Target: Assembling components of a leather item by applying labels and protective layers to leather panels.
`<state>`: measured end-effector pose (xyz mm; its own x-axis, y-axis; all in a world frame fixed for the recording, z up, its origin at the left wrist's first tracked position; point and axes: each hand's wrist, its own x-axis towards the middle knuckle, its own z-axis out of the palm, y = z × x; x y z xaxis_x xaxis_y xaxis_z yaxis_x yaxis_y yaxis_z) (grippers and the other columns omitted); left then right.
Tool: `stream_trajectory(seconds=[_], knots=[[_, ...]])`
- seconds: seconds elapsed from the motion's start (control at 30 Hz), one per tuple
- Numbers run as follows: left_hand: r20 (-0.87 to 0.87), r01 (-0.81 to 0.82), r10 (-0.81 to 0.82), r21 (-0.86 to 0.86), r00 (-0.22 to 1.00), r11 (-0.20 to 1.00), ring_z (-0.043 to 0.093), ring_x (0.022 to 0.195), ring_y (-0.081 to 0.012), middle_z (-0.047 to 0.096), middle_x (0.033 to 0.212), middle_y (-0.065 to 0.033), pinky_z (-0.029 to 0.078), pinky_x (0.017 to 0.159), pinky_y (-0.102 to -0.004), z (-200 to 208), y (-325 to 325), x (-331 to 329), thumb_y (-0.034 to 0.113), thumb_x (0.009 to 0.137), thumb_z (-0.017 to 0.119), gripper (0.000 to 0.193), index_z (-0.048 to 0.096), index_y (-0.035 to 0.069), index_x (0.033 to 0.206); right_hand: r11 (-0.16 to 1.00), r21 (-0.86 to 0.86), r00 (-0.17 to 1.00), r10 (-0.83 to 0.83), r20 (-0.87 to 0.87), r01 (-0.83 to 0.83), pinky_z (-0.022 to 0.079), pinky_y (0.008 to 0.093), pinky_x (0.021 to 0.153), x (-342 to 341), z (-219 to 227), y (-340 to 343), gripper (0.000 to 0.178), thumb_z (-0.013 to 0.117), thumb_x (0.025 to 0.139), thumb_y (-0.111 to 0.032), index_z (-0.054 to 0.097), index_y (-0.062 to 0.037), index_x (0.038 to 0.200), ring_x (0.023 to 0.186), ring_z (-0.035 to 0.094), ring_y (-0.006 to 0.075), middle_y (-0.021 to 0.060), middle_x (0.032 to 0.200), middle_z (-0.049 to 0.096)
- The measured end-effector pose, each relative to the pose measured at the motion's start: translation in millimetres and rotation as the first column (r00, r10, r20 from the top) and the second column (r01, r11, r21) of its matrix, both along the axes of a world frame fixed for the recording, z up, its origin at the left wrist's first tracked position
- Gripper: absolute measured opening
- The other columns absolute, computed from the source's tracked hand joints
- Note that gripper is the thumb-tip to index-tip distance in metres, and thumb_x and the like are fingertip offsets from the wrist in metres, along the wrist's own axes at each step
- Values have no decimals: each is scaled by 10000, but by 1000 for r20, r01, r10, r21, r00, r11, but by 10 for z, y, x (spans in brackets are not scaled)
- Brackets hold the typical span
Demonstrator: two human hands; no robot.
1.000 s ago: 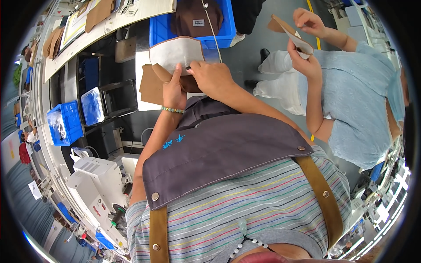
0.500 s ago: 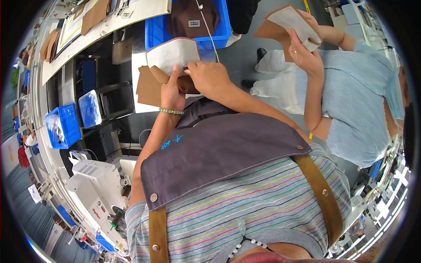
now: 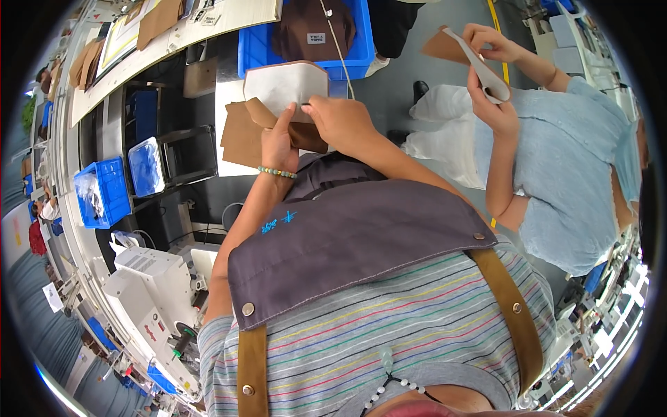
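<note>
1. L hand (image 3: 278,144): grasping the brown-edged panel (image 3: 285,82) at its near side. Thumb lies on top, pointing away from wearer; rest of L fingers are underneath, mostly hidden.
2. R hand (image 3: 346,124): fingers curled in, pinching a small dark item (image 3: 305,105) at the tips; too small to ID. Tips sit at panel's R side, just beside L thumb; can't tell whether they press on it.
3. Panel loc.: pale side up, over near R part of bench (image 3: 228,90), betw. the hands & blue crate (image 3: 253,45). Most of pale area extends beyond the fingertips, away from wearer; top edge curves.
4. Brown flap (image 3: 260,113) stands up just L of L thumb. Darker brown part (image 3: 310,136) shows betw. the two hands, below R fingers.
5. Flat brown pieces (image 3: 240,137) on bench, L of L hand, partly under flap.
6. Crate (far side of panel) holds brown bundle (image 3: 299,47) w/ pale label; thin cord hangs across crate.
7. Beaded bracelet (image 3: 277,172) on L wrist.
8. Co-worker, R side, well apart: both hands up at a folded brown/white piece (image 3: 450,47), approx. same colours as panel.
9. White machine (image 3: 149,278) off to wearer's L, nr L arm.
</note>
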<state>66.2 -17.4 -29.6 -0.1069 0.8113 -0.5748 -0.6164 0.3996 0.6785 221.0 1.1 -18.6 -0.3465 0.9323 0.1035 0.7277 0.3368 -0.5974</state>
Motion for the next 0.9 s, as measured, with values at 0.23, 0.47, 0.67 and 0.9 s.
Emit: stream_trajectory(seconds=[0.23,0.47,0.67,0.9], knots=[[-112,15,-4,94,994,995,665,893,-160,676,1038,-51,538,740,-315,-24,-14,-66,64,908,714,283,617,21,1170,989,134,996,-60,-60,67,507,475,555,-18,0,30,246,544,1006,-295,620,-62,980,647,682,342,129,736,686],[-143,30,-13,116,990,993,660,841,-152,685,968,-50,525,708,-306,-134,-52,-85,37,897,720,216,649,1,1097,997,64,999,-50,20,49,508,463,547,-17,27,26,222,544,1003,-284,630,-83,966,657,691,324,116,724,687],[-210,36,-6,143,978,989,646,793,-143,674,925,-38,510,669,-300,-103,-89,-76,26,890,726,210,645,10,1084,996,71,998,-54,30,52,503,458,528,-9,-5,23,214,544,1002,-274,633,-89,942,634,689,321,113,711,685],[-229,30,8,161,973,986,640,848,-135,665,982,-33,505,693,-293,-43,-110,-9,26,891,728,230,636,29,1101,993,111,998,-39,40,34,499,461,519,4,-13,10,217,543,1004,-271,637,-84,948,617,687,320,117,709,687]])
